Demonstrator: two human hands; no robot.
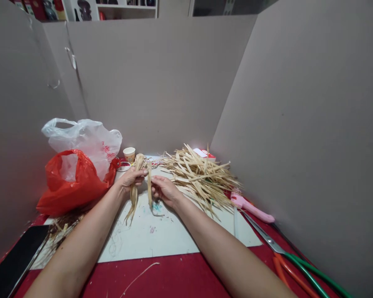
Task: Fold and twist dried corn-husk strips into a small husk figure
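Note:
My left hand [133, 178] is closed around a bundle of pale dried husk [133, 203] whose frayed ends hang down. Between the two hands hangs a separate narrow husk strip [149, 190], its top at my left fingertips. My right hand [163, 188] pinches that strip at its right side, fingers curled. Both hands are above a white board [155, 244] with blue and pink stains. A large pile of dried straw-like strips [202, 178] lies beyond my right hand.
On the left are a red plastic bag [71, 198], a white bag [90, 140] and a black phone-like slab [18, 260]. A paper cup [129, 155] stands at the back. On the right lie a pink tool [251, 207] and large scissors [275, 244]. Grey panels enclose the table.

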